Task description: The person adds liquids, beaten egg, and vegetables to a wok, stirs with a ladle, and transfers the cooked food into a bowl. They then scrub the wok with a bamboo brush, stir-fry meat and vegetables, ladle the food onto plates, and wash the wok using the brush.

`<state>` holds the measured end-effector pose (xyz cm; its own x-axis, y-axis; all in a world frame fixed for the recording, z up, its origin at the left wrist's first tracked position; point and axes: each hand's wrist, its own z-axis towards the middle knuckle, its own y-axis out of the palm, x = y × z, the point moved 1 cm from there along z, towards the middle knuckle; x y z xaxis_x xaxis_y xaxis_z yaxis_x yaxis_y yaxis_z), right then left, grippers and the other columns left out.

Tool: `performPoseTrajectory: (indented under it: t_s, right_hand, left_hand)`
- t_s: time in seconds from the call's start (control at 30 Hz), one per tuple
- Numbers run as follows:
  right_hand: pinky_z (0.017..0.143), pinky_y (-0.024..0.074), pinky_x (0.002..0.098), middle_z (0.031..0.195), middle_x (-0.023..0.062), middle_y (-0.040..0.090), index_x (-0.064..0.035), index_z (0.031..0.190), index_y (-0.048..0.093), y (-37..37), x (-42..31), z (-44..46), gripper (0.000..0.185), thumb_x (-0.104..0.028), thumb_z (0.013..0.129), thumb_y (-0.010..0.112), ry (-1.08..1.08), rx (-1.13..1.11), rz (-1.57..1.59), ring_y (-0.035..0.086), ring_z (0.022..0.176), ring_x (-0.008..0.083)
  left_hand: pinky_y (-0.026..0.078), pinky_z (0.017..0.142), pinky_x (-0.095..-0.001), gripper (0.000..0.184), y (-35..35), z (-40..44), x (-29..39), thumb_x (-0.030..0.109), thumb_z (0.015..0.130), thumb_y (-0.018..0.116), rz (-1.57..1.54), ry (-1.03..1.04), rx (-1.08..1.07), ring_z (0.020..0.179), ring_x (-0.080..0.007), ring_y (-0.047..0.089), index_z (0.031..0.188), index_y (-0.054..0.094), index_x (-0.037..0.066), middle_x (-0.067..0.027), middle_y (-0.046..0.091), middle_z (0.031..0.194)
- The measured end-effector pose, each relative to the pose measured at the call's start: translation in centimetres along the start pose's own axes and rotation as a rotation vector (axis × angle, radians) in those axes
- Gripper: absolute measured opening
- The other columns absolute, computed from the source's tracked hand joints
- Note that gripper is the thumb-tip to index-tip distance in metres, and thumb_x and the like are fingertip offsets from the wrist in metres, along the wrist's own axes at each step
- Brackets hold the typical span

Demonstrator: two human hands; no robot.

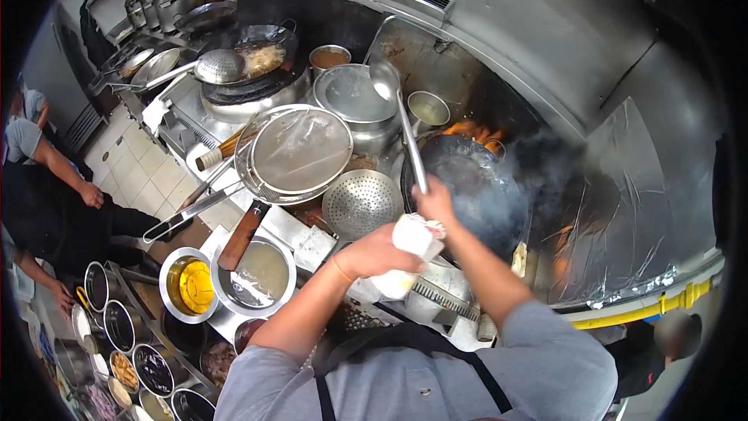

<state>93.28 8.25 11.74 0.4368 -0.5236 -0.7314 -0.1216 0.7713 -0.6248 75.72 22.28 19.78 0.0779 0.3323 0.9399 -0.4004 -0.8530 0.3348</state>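
Observation:
My right hand (435,203) is closed around the handle of a long metal ladle (411,140), its bowl up near a small metal pot (428,108). Below and left of it, my left hand (378,253) is wrapped around a folded white cloth (419,237). Whether the cloth also covers a handle is hidden. Just beyond my hands sits a dark wok (475,179) with smoke rising from it and flames (471,134) at its far rim. Beside my left hand lies a perforated metal strainer (363,204).
Left of me are a mesh sieve (302,150), a pot of cloudy liquid (263,281) and a pot of yellow oil (192,287). Another wok (261,58) stands farther back. Several ingredient containers (154,369) fill the lower left. A co-worker (54,179) stands at the left, another person (643,355) at the lower right.

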Motion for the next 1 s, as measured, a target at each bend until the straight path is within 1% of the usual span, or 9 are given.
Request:
performPoseTrajectory:
  t_s: [0.07, 0.13, 0.2, 0.23, 0.27, 0.37, 0.57, 0.8, 1.0]
  right_hand:
    - [0.065, 0.0464, 0.0433, 0.072, 0.0197, 0.06, 0.0019, 0.095, 0.055, 1.0, 1.8, 5.9, 0.025, -0.018, 0.08, 0.06, -0.102, 0.086, -0.182, 0.061, 0.068, 0.032]
    - [0.054, 0.0456, 0.0422, 0.068, 0.0183, 0.058, 0.0019, 0.096, 0.055, 1.2, 0.5, 8.4, 0.023, -0.017, 0.084, 0.058, -0.231, 0.14, -0.303, 0.06, 0.06, 0.0278]
    - [0.039, 0.0404, 0.0371, 0.062, 0.0135, 0.054, 0.0002, 0.092, 0.054, 1.0, -3.2, 9.0, 0.019, -0.018, 0.088, 0.054, 0.437, -0.332, -0.074, 0.055, 0.048, 0.0212]
    - [0.031, 0.0329, 0.0278, 0.057, 0.0039, 0.047, -0.003, 0.082, 0.051, 1.6, -3.1, 9.3, 0.018, -0.019, 0.091, 0.051, 0.548, -0.336, 0.198, 0.046, 0.041, 0.0132]
    - [0.031, 0.0329, 0.0278, 0.057, 0.0039, 0.047, -0.003, 0.082, 0.051, 1.6, -2.8, 9.8, 0.018, -0.019, 0.091, 0.051, 0.545, -0.336, 0.208, 0.046, 0.041, 0.0132]
    - [0.033, 0.0315, 0.0193, 0.056, -0.0036, 0.041, -0.0088, 0.073, 0.042, -0.4, -2.9, 9.9, 0.022, -0.014, 0.093, 0.05, 0.997, -0.539, 1.121, 0.037, 0.04, 0.0046]
    - [0.032, 0.0305, 0.0162, 0.058, -0.0034, 0.038, 0.0023, 0.105, 0.042, -11.1, -2.7, 4.4, 0.024, -0.017, 0.094, 0.05, 1.113, -0.674, 1.67, 0.036, 0.04, 0.0034]
    - [0.031, 0.0291, 0.0158, 0.061, -0.0033, 0.039, 0.0018, 0.108, 0.043, -25.0, -1.5, -6.6, 0.024, -0.018, 0.096, 0.047, 1.097, -0.636, 1.613, 0.036, 0.042, 0.0017]
    - [0.031, 0.0299, 0.0201, 0.063, -0.0017, 0.044, -0.0012, 0.092, 0.049, -25.6, 2.8, -11.4, 0.012, -0.013, 0.094, 0.051, 0.951, -0.376, 0.759, 0.036, 0.041, 0.0043]
  left_hand:
    - [0.047, 0.086, -0.0313, 0.056, -1.3, -1.2, -2.7, 0.01, 0.071, 0.071, -0.055, -0.04, 0.038, 0.093, -0.0187, 0.059, 0.124, 0.054, 0.003, -0.0077, 0.06, 0.113]
    - [0.051, 0.079, -0.0337, 0.063, -1.5, -3.1, -7.0, 0.01, 0.073, 0.069, -0.523, -0.194, 0.122, 0.087, -0.0214, 0.061, 0.131, 0.046, 0.006, -0.0082, 0.059, 0.112]
    - [0.054, 0.072, -0.0341, 0.068, -0.6, -3.7, -11.0, 0.013, 0.075, 0.07, -0.758, -0.194, 0.122, 0.083, -0.0213, 0.062, 0.135, 0.04, 0.008, -0.0091, 0.06, 0.109]
    - [0.053, 0.07, -0.0313, 0.067, 0.4, -3.9, -12.0, 0.017, 0.077, 0.07, -0.807, -0.239, 0.198, 0.082, -0.0188, 0.062, 0.136, 0.04, 0.009, -0.0087, 0.06, 0.106]
    - [0.053, 0.069, -0.0308, 0.054, 1.3, -3.8, -13.2, 0.016, 0.079, 0.067, -0.795, -0.303, 0.308, 0.078, -0.0191, 0.063, 0.129, 0.046, 0.008, -0.008, 0.062, 0.097]
    - [0.052, 0.063, -0.0345, 0.026, 3.5, -1.8, -16.3, 0.016, 0.08, 0.063, -0.751, -0.36, 0.42, 0.069, -0.019, 0.061, 0.104, 0.058, 0.008, -0.0055, 0.062, 0.083]
    - [0.051, 0.067, -0.0429, 0.024, 6.8, 5.0, -19.0, 0.031, 0.087, 0.044, -0.818, -0.498, 0.433, 0.07, -0.0227, 0.061, 0.087, 0.059, 0.012, -0.0055, 0.06, 0.077]
    - [0.051, 0.06, -0.0425, 0.019, 8.9, 13.4, -17.8, 0.024, 0.083, 0.046, -0.774, -0.506, 0.576, 0.057, -0.0252, 0.056, 0.071, 0.054, 0.012, -0.0054, 0.055, 0.062]
    - [0.053, 0.062, -0.0414, 0.022, 8.9, 13.4, -21.2, 0.017, 0.081, 0.052, -0.591, -0.345, 0.813, 0.068, -0.0279, 0.065, 0.09, 0.057, -0.002, -0.0133, 0.062, 0.08]
